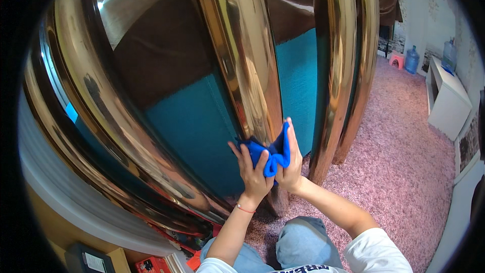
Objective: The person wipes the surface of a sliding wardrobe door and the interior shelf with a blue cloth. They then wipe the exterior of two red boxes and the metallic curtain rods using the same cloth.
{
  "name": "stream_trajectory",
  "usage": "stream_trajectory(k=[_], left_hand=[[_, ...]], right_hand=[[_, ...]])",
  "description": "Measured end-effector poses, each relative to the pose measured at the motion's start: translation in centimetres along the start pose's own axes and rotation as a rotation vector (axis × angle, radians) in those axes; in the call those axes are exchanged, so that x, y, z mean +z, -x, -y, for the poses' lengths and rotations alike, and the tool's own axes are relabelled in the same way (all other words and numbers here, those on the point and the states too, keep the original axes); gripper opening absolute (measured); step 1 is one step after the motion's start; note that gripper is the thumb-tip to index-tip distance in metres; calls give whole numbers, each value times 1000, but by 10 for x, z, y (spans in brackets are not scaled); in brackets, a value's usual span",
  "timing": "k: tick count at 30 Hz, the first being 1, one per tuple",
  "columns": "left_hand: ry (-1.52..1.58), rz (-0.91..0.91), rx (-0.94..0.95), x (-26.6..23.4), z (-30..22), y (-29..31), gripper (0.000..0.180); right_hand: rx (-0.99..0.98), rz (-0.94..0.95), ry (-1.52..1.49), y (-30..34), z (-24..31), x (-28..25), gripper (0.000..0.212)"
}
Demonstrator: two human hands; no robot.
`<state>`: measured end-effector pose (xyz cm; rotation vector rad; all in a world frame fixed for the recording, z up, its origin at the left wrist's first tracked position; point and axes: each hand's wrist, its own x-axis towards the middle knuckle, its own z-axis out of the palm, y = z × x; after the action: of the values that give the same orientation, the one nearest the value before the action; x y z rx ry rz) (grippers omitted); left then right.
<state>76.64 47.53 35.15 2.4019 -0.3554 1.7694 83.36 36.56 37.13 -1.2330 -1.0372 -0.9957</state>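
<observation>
A bright blue cloth (277, 162) is wrapped partway round the lower part of a shiny gold post (257, 96). My left hand (254, 174) presses the cloth against the post's left side, its fingers curved and a little apart. On the other side, my right hand (291, 164) holds the cloth to the post with fingers pointing up. The cloth bunches into a fold between both hands. Behind the post are a teal panel (189, 136) and dark brown draped material (166, 50). My fingertips on the post's far side are partly hidden.
More gold posts (333, 71) stand right and left of this one. Pink carpet (394, 162) covers the floor. A white low cabinet (447, 96), a blue water bottle (412, 60) and a pink stool (396, 60) are at the far right. Books and a dark box (88, 260) lie lower left.
</observation>
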Motion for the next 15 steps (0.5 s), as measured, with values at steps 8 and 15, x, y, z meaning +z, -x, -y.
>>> stream_trajectory(k=[8, 15], left_hand=[[384, -159, -234, -22, 11, -90, 63], [811, -109, -535, -19, 24, -115, 57]], right_hand=[[-316, 19, 215, -112, 33, 16, 55], [-332, 46, 351, -172, 60, 16, 62]])
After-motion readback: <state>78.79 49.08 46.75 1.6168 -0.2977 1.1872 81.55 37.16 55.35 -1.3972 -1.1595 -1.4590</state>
